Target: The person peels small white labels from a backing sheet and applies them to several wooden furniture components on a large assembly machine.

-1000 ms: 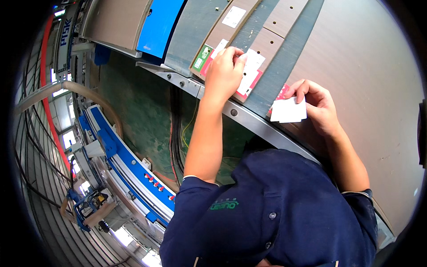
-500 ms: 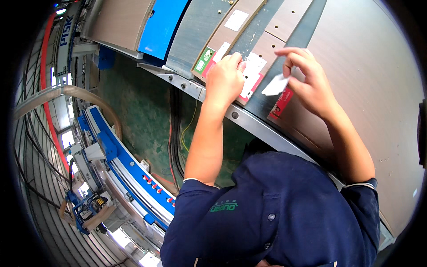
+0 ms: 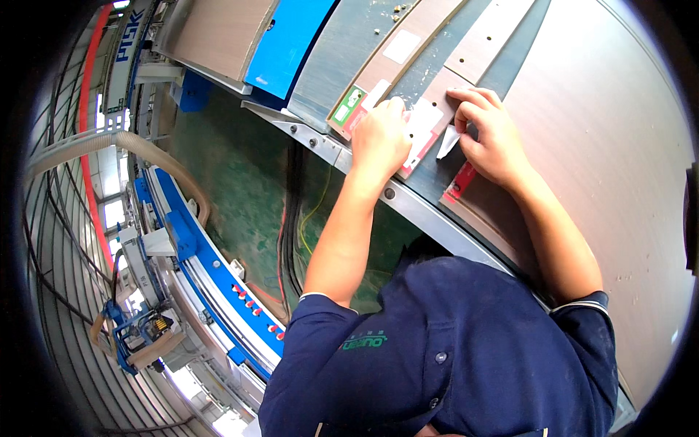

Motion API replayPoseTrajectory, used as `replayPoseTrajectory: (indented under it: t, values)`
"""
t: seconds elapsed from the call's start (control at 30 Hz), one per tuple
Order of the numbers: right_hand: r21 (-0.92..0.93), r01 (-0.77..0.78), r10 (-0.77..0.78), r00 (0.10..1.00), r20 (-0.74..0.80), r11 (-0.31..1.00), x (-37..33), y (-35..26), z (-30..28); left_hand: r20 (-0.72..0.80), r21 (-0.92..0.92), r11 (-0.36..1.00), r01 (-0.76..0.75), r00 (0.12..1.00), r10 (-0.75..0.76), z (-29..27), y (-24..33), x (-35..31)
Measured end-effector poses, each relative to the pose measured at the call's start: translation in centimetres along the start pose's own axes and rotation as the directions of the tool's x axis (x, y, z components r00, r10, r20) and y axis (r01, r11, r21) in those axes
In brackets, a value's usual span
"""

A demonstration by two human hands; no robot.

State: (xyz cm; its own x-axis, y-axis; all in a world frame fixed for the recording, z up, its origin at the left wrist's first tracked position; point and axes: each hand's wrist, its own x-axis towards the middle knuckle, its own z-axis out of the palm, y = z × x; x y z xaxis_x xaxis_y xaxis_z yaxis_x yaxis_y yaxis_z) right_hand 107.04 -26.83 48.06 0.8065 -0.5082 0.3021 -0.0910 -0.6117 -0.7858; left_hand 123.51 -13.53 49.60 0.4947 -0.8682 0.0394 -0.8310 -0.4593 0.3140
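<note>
My right hand (image 3: 491,138) pinches a small white paper slip (image 3: 449,143) between thumb and fingers, above the dark gap beside the narrow brown panel strip (image 3: 437,93). Its fingertips are close to that strip's edge. My left hand (image 3: 381,140) is closed, knuckles up, over the near ends of two narrow strips. Its fingertips are hidden, so I cannot make out what they grip. Red and white labels (image 3: 424,120) lie on the strip to its right. The other strip (image 3: 397,69), to its left, carries a green and red label (image 3: 347,105) and white stickers.
A wide brown panel (image 3: 604,160) with a red label (image 3: 460,180) covers the right side. A metal rail (image 3: 437,218) edges the conveyor bed (image 3: 342,44), where wood crumbs lie. Far left are a blue panel (image 3: 287,47), a ribbed hose (image 3: 171,160) and blue machinery (image 3: 182,233).
My right hand has come closer to the narrow strip, fingers drawn together. The slip has turned and looks narrower. My left hand stays over the strip ends; the whole view has shifted slightly.
</note>
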Motion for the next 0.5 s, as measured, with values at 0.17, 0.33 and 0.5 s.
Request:
replayPoseTrajectory:
  t: [0.17, 0.33, 0.5]
  values:
    - [0.003, 0.019, -0.019, 1.0, -0.02, 1.0, -0.2, 0.1, -0.2, -0.017, -0.245, 0.965, 0.094, 0.995, -0.101, -0.7, 0.1, -1.2]
    - [0.0, 0.025, -0.025, 0.999, -0.023, 1.0, -0.3, 0.3, -0.1, -0.009, -0.218, 0.975, 0.036, 0.999, -0.038, -1.1, 0.9, -1.1]
    - [-0.018, 0.049, -0.049, 0.998, -0.03, 0.999, -0.4, 0.4, -0.2, -0.096, -0.165, 0.983, -0.086, 0.993, 0.071, 0.7, 0.7, 1.1]
